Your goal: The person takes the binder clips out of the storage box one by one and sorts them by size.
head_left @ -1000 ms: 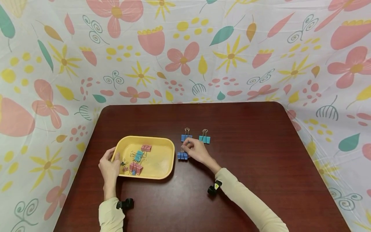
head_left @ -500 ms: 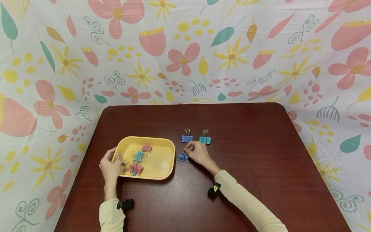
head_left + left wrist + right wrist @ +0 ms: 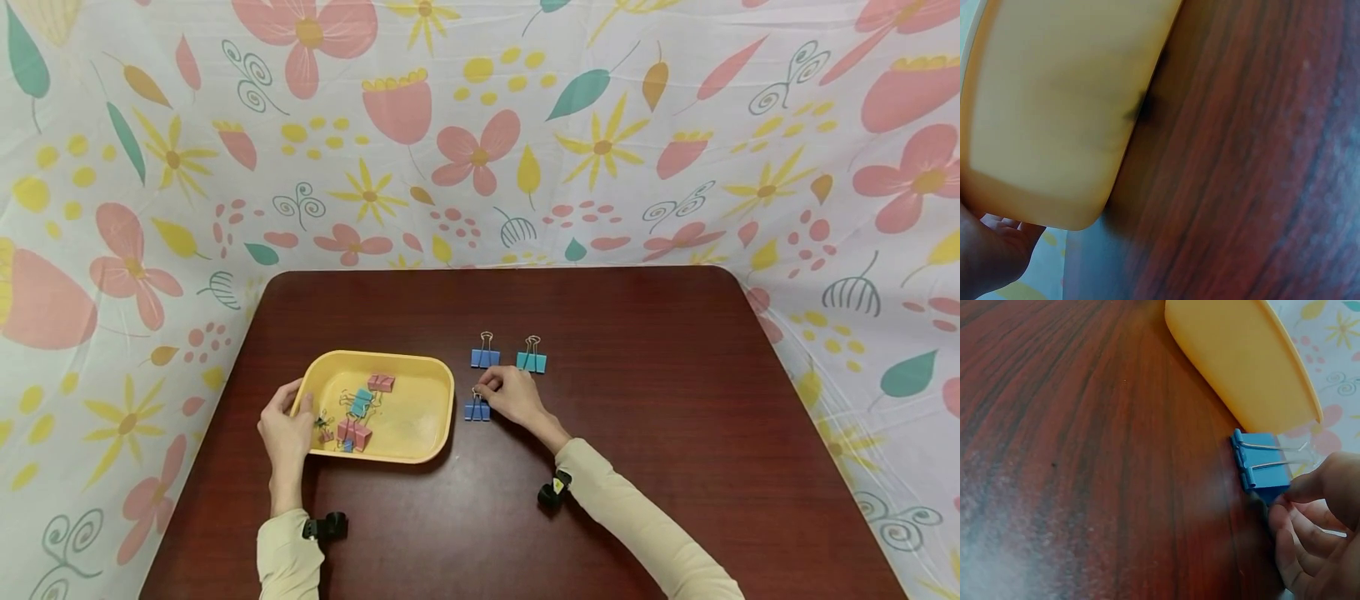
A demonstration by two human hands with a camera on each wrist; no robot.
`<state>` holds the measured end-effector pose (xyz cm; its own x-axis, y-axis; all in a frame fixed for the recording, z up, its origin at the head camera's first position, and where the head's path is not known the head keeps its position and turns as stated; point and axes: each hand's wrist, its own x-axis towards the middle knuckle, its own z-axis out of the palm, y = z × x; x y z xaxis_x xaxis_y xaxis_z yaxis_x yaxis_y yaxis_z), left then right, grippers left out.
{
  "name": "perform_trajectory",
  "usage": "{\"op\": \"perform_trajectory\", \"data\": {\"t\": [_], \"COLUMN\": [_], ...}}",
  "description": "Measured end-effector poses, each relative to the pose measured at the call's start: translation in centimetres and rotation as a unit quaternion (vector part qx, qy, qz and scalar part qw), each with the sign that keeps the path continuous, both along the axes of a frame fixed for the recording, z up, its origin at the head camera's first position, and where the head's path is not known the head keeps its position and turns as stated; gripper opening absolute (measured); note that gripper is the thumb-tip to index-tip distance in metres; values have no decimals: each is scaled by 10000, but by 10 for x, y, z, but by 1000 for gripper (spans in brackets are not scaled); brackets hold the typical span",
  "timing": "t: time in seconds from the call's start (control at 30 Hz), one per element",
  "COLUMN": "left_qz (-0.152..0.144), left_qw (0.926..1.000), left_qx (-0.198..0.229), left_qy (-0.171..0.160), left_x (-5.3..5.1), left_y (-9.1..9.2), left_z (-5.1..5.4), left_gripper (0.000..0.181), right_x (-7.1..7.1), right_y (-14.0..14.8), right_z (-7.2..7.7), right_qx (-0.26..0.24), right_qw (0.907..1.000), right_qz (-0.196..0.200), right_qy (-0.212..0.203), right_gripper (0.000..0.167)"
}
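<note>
At the left end of a yellow plastic tray (image 3: 420, 408), my left hand (image 3: 287, 433) grips the rim, its thumb over the inner side. The left wrist view shows mostly the outer wall of the tray (image 3: 1054, 125). My right hand (image 3: 517, 398) pinches a blue binder clip (image 3: 477, 412) on the table, just right of the tray. In the right wrist view, the thumb and fingers (image 3: 1297, 537) meet at a corner of that clip (image 3: 1266, 465), whose wire handles point away. Another blue binder clip (image 3: 485, 358) and a teal one (image 3: 531, 362) lie just beyond this hand.
Inside the tray are pink binder clips (image 3: 354, 434), a teal clip (image 3: 361, 403) and several smaller ones bunched to the left. The dark brown table (image 3: 637, 350) ends at a flower-patterned cloth (image 3: 480, 208) behind and on both sides.
The right hand has shifted slightly right and nearer, and the blue clip under it has moved slightly the same way and straightened. The left hand and the tray stay in place.
</note>
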<state>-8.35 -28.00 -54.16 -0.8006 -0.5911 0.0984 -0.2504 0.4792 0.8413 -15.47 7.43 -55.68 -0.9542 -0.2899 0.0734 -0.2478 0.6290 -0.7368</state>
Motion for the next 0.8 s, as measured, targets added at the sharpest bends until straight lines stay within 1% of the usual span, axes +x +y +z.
{"op": "perform_trajectory", "data": {"t": [0.17,0.3,0.43,0.63,0.8], "left_qz": [-22,-27,-45,-91,-93], "left_qw": [10000,10000,10000,9999,9999], "left_qx": [0,31,47,118,132], "left_qy": [18,36,50,57,47], "left_x": [1,1,0,1,1], "left_y": [1,0,0,0,0], "left_z": [2,2,3,2,2], "left_gripper": [27,27,27,27,27], "right_x": [-2,-7,-12,-18,-19], "right_y": [2,3,-1,-16,-32], "right_z": [2,9,21,40,51], "right_qx": [-194,-410,-591,-599,-670], "right_qw": [9996,9990,9981,9980,9972], "right_qz": [48,27,55,172,288], "right_qy": [179,187,153,139,176], "right_gripper": [5,6,8,12,10]}}
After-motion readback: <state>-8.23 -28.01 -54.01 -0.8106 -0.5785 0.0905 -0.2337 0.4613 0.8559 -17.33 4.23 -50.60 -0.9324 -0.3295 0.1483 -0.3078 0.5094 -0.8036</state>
